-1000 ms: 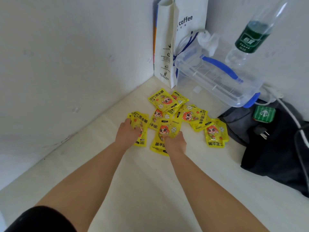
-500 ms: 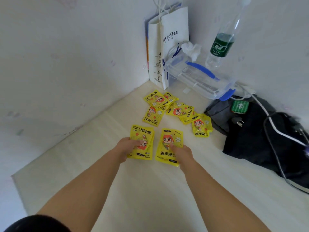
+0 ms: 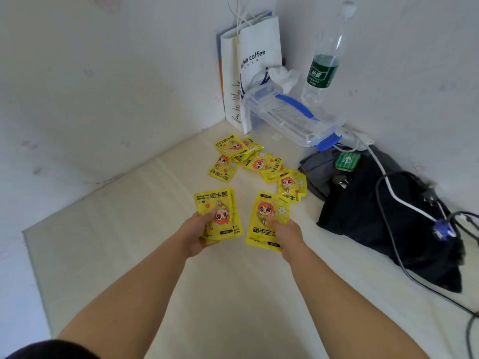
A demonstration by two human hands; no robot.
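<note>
Cream mattress [image 3: 129, 242] set in a wall corner. Lying on it: scattered yellow sachets [image 3: 261, 164], paper bag [image 3: 248, 73], clear box [image 3: 290, 117], dark garment [image 3: 363, 216].

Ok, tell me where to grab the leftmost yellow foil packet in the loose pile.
Take the leftmost yellow foil packet by its near short edge, coming from your side, low and flat. It lies flat with that edge free on the pale surface, while its far end looks tucked under another yellow packet.

Paper bag [image 3: 259, 81]: "ckin coffee". Yellow packets [image 3: 220, 200]: "HAND WARMER", "暖手宝".
</note>
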